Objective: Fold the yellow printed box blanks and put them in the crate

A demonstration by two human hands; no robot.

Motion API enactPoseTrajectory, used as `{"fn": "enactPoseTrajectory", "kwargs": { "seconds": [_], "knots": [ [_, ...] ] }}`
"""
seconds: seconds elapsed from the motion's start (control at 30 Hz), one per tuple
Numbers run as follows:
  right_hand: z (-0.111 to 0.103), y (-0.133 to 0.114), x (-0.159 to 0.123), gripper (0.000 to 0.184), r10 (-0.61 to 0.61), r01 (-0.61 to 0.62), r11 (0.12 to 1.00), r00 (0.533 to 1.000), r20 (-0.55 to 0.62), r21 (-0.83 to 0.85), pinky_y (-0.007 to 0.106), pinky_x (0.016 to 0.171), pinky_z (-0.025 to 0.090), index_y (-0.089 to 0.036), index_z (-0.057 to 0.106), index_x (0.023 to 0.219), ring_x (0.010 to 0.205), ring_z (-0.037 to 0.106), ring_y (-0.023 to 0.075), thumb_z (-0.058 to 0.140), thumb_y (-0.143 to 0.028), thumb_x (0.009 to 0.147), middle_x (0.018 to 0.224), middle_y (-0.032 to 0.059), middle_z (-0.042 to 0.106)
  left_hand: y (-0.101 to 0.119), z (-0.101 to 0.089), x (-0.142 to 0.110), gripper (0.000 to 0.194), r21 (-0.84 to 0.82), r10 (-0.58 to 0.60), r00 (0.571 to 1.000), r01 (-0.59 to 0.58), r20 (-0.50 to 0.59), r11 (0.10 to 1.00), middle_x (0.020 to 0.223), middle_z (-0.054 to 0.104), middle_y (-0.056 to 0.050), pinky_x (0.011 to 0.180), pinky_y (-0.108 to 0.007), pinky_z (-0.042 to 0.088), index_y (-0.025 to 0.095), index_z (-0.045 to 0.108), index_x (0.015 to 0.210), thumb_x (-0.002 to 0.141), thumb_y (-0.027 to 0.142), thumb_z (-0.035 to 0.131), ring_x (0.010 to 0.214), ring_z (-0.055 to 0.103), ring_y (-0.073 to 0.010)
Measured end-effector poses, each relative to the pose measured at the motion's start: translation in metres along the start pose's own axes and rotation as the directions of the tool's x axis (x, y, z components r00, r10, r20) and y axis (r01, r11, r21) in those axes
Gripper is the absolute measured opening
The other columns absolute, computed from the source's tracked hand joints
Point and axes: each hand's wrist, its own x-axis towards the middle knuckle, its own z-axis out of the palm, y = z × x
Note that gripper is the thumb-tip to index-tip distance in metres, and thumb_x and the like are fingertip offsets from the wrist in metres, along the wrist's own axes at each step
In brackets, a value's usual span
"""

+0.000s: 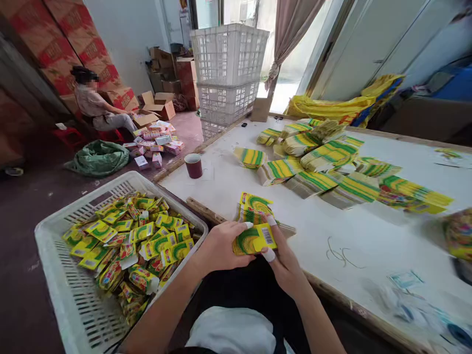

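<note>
Both my hands meet over my lap at the table's near edge, pinching one small yellow-green carton (pixel 254 239). My left hand (pixel 221 246) grips its left side, fingers curled. My right hand (pixel 282 255) holds its right side, with white tape on the fingertips. Just beyond them a small stack of flat cartons (pixel 254 206) lies on the white table (pixel 332 241). To my left stands a white plastic crate (pixel 73 295) holding several folded yellow-green boxes (pixel 136 241).
Fanned piles of flat cartons (pixel 324 167) cover the table's middle. A dark red cup (pixel 193 165) stands near its left edge. Stacked white crates (pixel 228 69) rise behind. A seated person (pixel 96 105) works on the floor at far left among pink boxes (pixel 157 145), with a green sack (pixel 98 157) nearby.
</note>
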Motion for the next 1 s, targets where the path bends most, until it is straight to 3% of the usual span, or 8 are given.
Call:
{"fn": "enactPoseTrajectory", "kwargs": {
  "seconds": [0.17, 0.27, 0.33, 0.43, 0.53, 0.7, 0.83, 1.0],
  "knots": [
    [0.013, -0.007, 0.004, 0.064, 0.078, -0.079, 0.996, 0.995, -0.055, -0.028, 0.049, 0.116, 0.025, -0.026, 0.018, 0.151, 0.144, 0.023, 0.0252, 0.046, -0.038, 0.094, 0.157, 0.0083, 0.026, 0.000, 0.002, -0.006, 0.056, 0.008, -0.083, 0.996, 0.083, 0.041, 0.997, 0.111, 0.069, -0.012, 0.090, -0.037, 0.052, 0.013, 0.061, 0.115, 0.064, 0.031, 0.072, 0.100, 0.065, -0.0258],
    [0.010, -0.006, 0.009, 0.069, 0.095, -0.096, 0.995, 0.994, -0.048, -0.033, 0.049, 0.105, 0.042, -0.024, 0.023, 0.148, 0.129, 0.049, 0.0279, 0.055, -0.039, 0.089, 0.151, 0.0141, 0.037, -0.021, -0.024, -0.019, 0.054, 0.057, -0.232, 0.972, 0.231, 0.029, 0.971, 0.113, 0.069, -0.007, 0.090, -0.033, 0.051, 0.019, 0.060, 0.117, 0.066, 0.033, 0.071, 0.100, 0.066, -0.0230],
    [0.000, -0.002, 0.013, 0.059, 0.079, -0.088, 0.993, 0.990, -0.113, -0.077, 0.048, 0.095, 0.051, -0.023, 0.037, 0.140, 0.109, 0.065, 0.0265, 0.057, -0.038, 0.086, 0.137, 0.0152, 0.055, -0.047, -0.052, -0.036, 0.048, 0.228, -0.434, 0.892, 0.451, -0.123, 0.863, 0.105, 0.071, -0.006, 0.085, -0.034, 0.052, 0.021, 0.059, 0.117, 0.072, 0.036, 0.065, 0.095, 0.067, -0.0232],
    [-0.022, 0.011, 0.023, 0.038, 0.066, -0.130, 0.966, 0.960, -0.272, -0.225, 0.048, 0.088, 0.053, -0.020, 0.057, 0.117, 0.096, 0.069, 0.0270, 0.057, -0.037, 0.083, 0.112, 0.0131, 0.071, -0.089, -0.095, -0.070, 0.048, 0.568, -0.575, 0.712, 0.687, -0.403, 0.453, 0.116, 0.064, -0.019, 0.092, -0.046, 0.046, 0.011, 0.059, 0.116, 0.076, 0.038, 0.060, 0.108, 0.058, -0.0350],
    [-0.039, 0.025, 0.035, 0.037, 0.077, -0.203, 0.912, 0.939, -0.336, -0.358, 0.047, 0.082, 0.055, -0.018, 0.060, 0.110, 0.095, 0.069, 0.0290, 0.055, -0.040, 0.080, 0.105, 0.0139, 0.072, -0.114, -0.110, -0.101, 0.062, 0.596, -0.646, 0.547, 0.784, -0.533, 0.173, 0.130, 0.053, -0.024, 0.096, -0.049, 0.041, 0.006, 0.050, 0.127, 0.078, 0.042, 0.058, 0.122, 0.047, -0.0385],
    [-0.042, 0.047, 0.055, 0.035, 0.037, -0.165, 0.812, 0.972, -0.233, -0.560, 0.048, 0.082, 0.053, -0.016, 0.060, 0.104, 0.094, 0.065, 0.0315, 0.049, -0.039, 0.079, 0.105, 0.0171, 0.068, -0.121, -0.053, -0.110, 0.068, 0.646, -0.801, 0.567, 0.688, -0.193, 0.331, 0.148, 0.037, -0.021, 0.108, -0.054, 0.028, 0.011, 0.039, 0.140, 0.083, 0.044, 0.054, 0.138, 0.029, -0.0385],
    [-0.041, 0.059, 0.060, 0.032, -0.004, -0.096, 0.721, 0.990, -0.143, -0.686, 0.048, 0.077, 0.052, -0.016, 0.060, 0.100, 0.087, 0.063, 0.0321, 0.047, -0.036, 0.078, 0.096, 0.0162, 0.068, -0.131, 0.006, -0.114, 0.049, 0.622, -0.815, 0.579, 0.625, 0.035, 0.471, 0.146, 0.045, -0.007, 0.108, -0.049, 0.030, 0.028, 0.056, 0.128, 0.080, 0.036, 0.059, 0.137, 0.036, -0.0307],
    [-0.045, 0.066, 0.059, 0.031, -0.043, -0.067, 0.744, 0.988, -0.148, -0.665, 0.042, 0.072, 0.052, -0.020, 0.058, 0.103, 0.081, 0.065, 0.0272, 0.047, -0.032, 0.077, 0.090, 0.0097, 0.070, -0.172, 0.013, -0.128, 0.055, 0.610, -0.827, 0.562, 0.663, -0.023, 0.434, 0.156, 0.027, -0.006, 0.113, -0.053, 0.018, 0.025, 0.049, 0.136, 0.083, 0.040, 0.056, 0.145, 0.018, -0.0313]
  ]
}}
